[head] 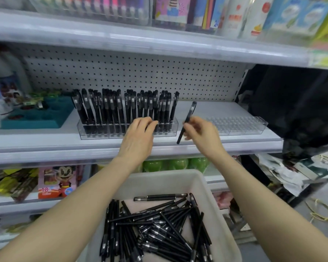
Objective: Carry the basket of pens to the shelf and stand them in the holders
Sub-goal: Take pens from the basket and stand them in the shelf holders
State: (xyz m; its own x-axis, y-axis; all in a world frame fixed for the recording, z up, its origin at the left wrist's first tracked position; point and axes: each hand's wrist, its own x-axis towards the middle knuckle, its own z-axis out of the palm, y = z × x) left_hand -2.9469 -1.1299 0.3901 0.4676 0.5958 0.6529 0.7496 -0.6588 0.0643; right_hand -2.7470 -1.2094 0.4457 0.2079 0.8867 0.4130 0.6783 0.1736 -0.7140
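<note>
The left hand (138,133) curls its fingers against the standing pens (110,104) in the clear holder (95,132), grip unclear, and the right hand (201,133) pinches a tilted black pen (187,122) just right of that holder, with the basket (206,186) below it, so a clumsy nudge could topple the leaning rows.

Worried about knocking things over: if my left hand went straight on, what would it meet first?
Probably the pens standing in the holder; the left hand looks almost against them, depth unclear.
</note>
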